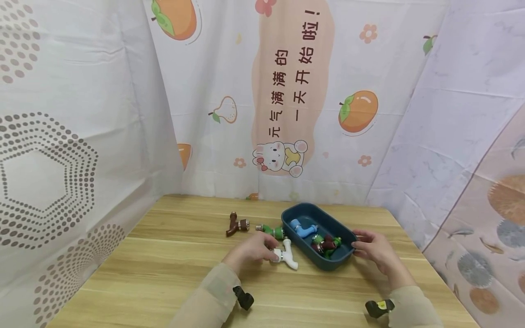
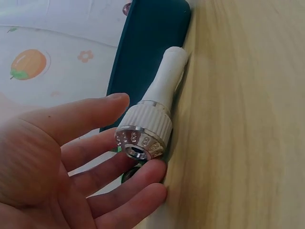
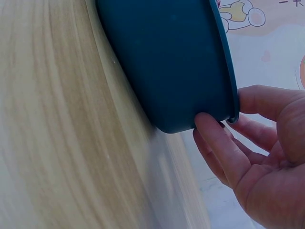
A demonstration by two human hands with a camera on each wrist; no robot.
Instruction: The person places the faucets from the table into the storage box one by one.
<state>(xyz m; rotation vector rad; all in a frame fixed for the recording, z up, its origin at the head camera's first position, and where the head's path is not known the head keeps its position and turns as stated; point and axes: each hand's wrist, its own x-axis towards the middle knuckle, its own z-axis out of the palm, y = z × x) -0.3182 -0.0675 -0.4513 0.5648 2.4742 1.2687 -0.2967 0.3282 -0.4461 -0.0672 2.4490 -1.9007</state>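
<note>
My left hand (image 1: 256, 248) is at a white plastic faucet (image 1: 287, 256) lying on the table in front of the bin. In the left wrist view its fingers spread beside the faucet's ribbed collar (image 2: 145, 119), with the thumb apart from it. A dark teal bin (image 1: 301, 246) stands to the right. My right hand (image 1: 377, 250) holds the bin's right end, thumb against the outer wall and fingers by the rim in the right wrist view. Inside lie a blue faucet (image 1: 304, 230), a dark brown faucet (image 1: 326, 245) and green faucet parts (image 1: 318, 238).
A brown faucet (image 1: 235, 225) lies on the wooden table (image 1: 164, 264) at the back left. Between it and the bin is a green faucet (image 1: 272, 231), partly hidden behind my left hand. Printed curtains (image 1: 213, 150) hang behind and along both sides.
</note>
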